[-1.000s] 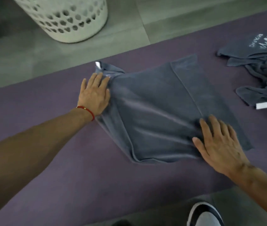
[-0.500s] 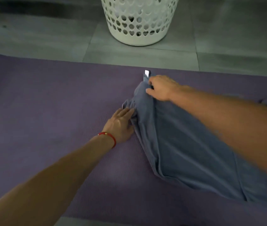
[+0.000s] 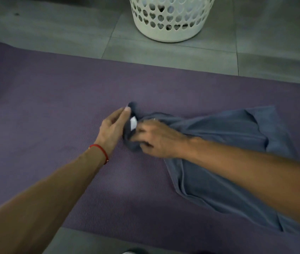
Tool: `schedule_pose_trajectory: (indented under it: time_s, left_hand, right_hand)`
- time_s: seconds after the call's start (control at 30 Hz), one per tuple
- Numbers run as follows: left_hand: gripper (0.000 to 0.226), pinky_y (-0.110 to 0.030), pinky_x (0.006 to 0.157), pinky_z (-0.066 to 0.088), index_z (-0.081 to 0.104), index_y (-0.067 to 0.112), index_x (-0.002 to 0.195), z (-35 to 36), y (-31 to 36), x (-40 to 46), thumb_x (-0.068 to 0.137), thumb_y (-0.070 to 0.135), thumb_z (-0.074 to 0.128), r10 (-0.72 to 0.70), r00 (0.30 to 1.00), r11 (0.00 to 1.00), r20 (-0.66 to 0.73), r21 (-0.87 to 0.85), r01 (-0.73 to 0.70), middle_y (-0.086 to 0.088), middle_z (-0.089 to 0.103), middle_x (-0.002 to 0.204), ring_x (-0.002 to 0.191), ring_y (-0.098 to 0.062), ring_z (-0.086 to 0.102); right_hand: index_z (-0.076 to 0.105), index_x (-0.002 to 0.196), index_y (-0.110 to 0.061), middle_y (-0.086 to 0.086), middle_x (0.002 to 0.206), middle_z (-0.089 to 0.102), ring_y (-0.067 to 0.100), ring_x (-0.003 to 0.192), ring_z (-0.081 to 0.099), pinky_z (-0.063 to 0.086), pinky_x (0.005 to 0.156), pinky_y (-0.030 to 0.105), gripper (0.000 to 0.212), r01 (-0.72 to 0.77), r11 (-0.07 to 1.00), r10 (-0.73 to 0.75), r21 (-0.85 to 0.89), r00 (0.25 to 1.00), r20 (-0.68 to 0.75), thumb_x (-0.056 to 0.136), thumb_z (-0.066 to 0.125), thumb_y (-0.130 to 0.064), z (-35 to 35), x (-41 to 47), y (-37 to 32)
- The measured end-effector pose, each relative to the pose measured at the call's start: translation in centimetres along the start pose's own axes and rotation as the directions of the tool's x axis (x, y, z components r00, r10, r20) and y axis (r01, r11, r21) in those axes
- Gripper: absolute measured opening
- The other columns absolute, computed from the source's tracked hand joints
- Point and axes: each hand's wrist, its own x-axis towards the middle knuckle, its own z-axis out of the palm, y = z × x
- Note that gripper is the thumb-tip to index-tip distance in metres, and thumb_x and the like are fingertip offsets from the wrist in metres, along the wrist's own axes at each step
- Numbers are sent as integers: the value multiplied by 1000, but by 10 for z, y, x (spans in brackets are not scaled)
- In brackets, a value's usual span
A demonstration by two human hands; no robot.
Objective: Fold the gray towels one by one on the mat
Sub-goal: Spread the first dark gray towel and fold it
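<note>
Both hands gather one bunched end of a gray towel on the purple mat.

The gray towel (image 3: 219, 167) lies crumpled on the mat (image 3: 54, 110), spreading right and toward the viewer from the hands, with its bunched left end caught between them. The left hand (image 3: 115, 130), a red cord bracelet (image 3: 102, 152) at its wrist, pinches the upper tip of that end between thumb and fingers, just above a small white label (image 3: 133, 123) on the cloth. The right hand (image 3: 156, 139) reaches across the towel, its forearm lying over the fabric, and its curled fingers grip the gathered cloth just beside the label; the hand is motion-blurred, so the exact finger placement is unclear. The two hands nearly touch. Beyond the mat, a white perforated laundry basket (image 3: 169, 17) stands on the gray tiled floor (image 3: 54, 28).
</note>
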Motion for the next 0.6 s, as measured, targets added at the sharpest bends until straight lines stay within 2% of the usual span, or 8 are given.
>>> schedule_pose_trajectory:
  time_s: [0.07, 0.17, 0.27, 0.33, 0.4, 0.5, 0.53, 0.6]
  left_hand:
    - [17, -31, 76, 52, 67, 23, 90, 6, -11, -5, 87, 39, 74, -43, 998, 981, -47, 187, 51, 8, 69, 84, 81, -10, 66]
    - [9, -34, 67, 56, 71, 20, 87, 6, -14, -6, 84, 11, 71, -68, 990, 972, -127, 215, 94, -3, 71, 80, 75, -18, 67]
    - [21, -25, 68, 57, 76, 20, 95, -6, -3, -8, 89, 4, 64, 20, 994, 991, -110, 130, -6, 4, 75, 85, 78, -11, 70]
    - [21, -22, 76, 58, 75, 16, 104, -15, 6, -13, 91, 3, 65, 111, 991, 981, -74, 165, -98, 3, 76, 95, 89, -8, 71]
    - [28, -20, 79, 58, 74, 15, 108, -25, 14, -12, 91, -4, 61, 156, 985, 974, -75, 175, -141, 2, 75, 98, 90, -8, 71]
    - [35, -20, 84, 58, 74, 17, 104, -37, 29, -9, 90, -9, 56, 194, 976, 965, -97, 197, -172, 5, 75, 96, 89, -4, 71]
    - [35, -21, 85, 58, 75, 18, 103, -41, 34, -9, 90, -9, 57, 203, 973, 963, -111, 201, -178, 6, 75, 96, 90, -4, 71]
    - [36, -24, 85, 58, 76, 19, 101, -49, 40, -11, 89, -8, 55, 206, 966, 968, -157, 178, -178, 6, 76, 97, 92, -6, 72]
  right_hand:
    - [72, 119, -18, 2, 105, 61, 22, 93, 53, 45, 84, 39, 35, 73, 993, -63, -88, 992, 112, 88, 55, -21, 11, -23, -6]
    - [72, 108, -17, 0, 101, 60, 21, 91, 53, 44, 80, 40, 27, 37, 989, -43, -145, 998, -39, 93, 50, -24, 9, -41, 1]
    - [65, 116, -16, 2, 116, 60, 25, 102, 55, 47, 88, 43, 27, -258, 960, 230, -105, 947, -223, 97, 50, -27, -8, -30, 22]
    - [54, 134, -21, 1, 136, 53, 26, 121, 50, 43, 101, 49, 39, -499, 866, 492, -44, 863, -112, 98, 52, -38, -21, -13, 38]
    - [45, 143, -30, -3, 137, 56, 25, 125, 51, 39, 106, 49, 55, -638, 769, 635, -33, 757, 153, 94, 60, -51, -37, 2, 52]
    - [67, 109, -29, 1, 105, 69, 27, 105, 64, 48, 87, 38, 23, -639, 759, 641, -126, 698, 321, 92, 67, -45, -61, 20, 61]
    - [68, 97, -27, 3, 98, 69, 30, 100, 64, 47, 81, 36, 16, -605, 773, 632, -188, 717, 292, 93, 67, -42, -69, 25, 62]
    - [67, 96, -22, 8, 102, 68, 35, 101, 63, 41, 78, 37, 18, -510, 769, 597, -386, 789, 148, 95, 64, -40, -88, 40, 61]
